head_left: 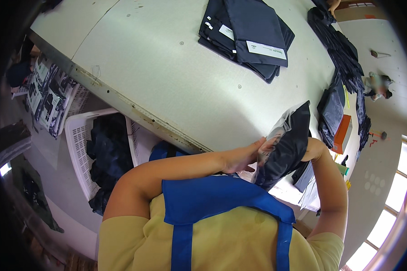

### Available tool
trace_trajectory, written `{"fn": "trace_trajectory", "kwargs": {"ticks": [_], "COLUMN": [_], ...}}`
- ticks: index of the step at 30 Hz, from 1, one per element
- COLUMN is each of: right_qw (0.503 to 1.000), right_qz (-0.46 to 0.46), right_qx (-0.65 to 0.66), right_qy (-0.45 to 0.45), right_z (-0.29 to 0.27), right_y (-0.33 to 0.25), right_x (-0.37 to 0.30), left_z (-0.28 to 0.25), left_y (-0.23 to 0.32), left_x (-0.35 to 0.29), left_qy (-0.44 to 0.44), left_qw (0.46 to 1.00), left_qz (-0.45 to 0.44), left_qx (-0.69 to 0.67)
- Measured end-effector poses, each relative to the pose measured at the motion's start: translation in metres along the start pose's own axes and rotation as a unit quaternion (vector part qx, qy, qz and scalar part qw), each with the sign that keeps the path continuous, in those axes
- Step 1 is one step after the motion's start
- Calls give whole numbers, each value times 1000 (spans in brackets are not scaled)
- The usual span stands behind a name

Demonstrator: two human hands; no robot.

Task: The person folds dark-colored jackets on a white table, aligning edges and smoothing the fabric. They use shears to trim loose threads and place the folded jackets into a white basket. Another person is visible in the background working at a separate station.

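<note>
In front of my chest, over the near edge of the table, a dark folded garment in a clear plastic bag is held up at a tilt. My left hand grips the bag's left side, part of its fingers showing through the clear film. On the opposite side my right hand holds the bag, its fingertips hidden behind it. Farther off on the table lies a stack of dark folded garments with white labels.
The pale table has a worn metal edge. Below it at left stand a white basket of dark cloth and a stack of bagged goods. Along the right side lie dark garments and an orange box. Another person is far right.
</note>
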State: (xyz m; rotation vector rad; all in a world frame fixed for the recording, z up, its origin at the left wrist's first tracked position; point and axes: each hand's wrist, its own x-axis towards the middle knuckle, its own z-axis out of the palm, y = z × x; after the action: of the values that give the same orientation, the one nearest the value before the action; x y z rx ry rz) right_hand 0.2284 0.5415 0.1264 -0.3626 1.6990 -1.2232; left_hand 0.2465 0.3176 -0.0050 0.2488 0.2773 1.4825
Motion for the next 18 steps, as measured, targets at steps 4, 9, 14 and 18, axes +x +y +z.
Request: {"fn": "trace_trajectory", "kwargs": {"ticks": [4,9,14,18], "right_qw": [989,897,847,857], "right_qz": [-19,120,17,78], "right_qx": [-149,-388,-453,-308], "right_qy": [7,175,277,406], "right_z": [18,32,39,48], "right_y": [-6,-17,0,5], "right_x": [23,91,98,98], "left_z": [-2,-53,-75,-63], "left_y": [2,24,38,50], "left_x": [-5,-47,-107,-96], "left_qy": [56,179,318,513], "left_qw": [995,955,930,454], "left_qz": [29,20,155,284], "left_qx": [-77,-236,-99,671]}}
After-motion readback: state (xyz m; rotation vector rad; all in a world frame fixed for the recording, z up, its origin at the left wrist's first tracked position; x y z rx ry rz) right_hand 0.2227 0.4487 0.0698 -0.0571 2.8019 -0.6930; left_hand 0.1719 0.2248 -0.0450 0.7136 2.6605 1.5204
